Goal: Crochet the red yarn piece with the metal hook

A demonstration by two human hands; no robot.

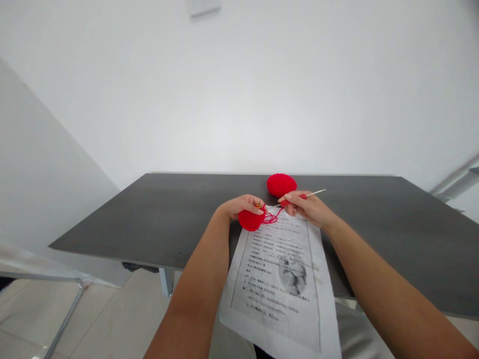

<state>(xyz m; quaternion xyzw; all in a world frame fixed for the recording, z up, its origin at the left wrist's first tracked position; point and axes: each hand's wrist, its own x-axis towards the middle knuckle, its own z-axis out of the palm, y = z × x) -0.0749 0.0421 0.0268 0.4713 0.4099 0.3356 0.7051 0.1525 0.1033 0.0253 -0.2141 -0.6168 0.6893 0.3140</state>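
Note:
My left hand (245, 205) is closed on a rounded red crochet piece (251, 220), which hangs below the fingers. A small yellow item (257, 206), perhaps a stitch marker, shows at its upper edge. In my right hand (305, 207) is a crochet hook (287, 202) with a red grip; one metal end points left to the piece, the other sticks out to the upper right. Loose red yarn (270, 218) loops between both hands. Just behind them a ball of red yarn (281, 184) rests on the table.
A printed sheet (277, 279) with a round picture lies under my hands and hangs over the front edge of the dark table (168, 214). A white wall (239, 99) stands right behind the table. At the lower left is a metal chair frame (69, 311).

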